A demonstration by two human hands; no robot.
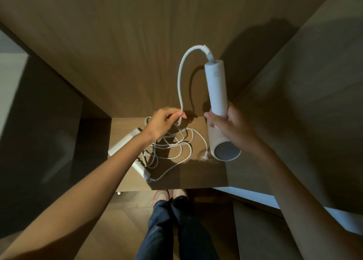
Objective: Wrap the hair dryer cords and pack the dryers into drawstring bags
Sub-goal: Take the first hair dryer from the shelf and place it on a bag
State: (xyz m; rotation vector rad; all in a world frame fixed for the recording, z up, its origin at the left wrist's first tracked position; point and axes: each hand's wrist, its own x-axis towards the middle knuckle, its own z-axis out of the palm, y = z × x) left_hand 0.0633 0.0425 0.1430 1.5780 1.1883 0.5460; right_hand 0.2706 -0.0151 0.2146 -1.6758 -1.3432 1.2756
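Dryer sits clamped in my right grip; my left grip pinches its cord above the bench.

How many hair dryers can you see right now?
2. The first dryer is held up in the right hand; the second dryer lies on the wooden surface, partly hidden under the left forearm.

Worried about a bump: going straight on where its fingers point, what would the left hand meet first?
Likely the right hand gripping the white cylindrical plastic hair dryer; the left hand, pinching the white cord, points there. Depth unclear.
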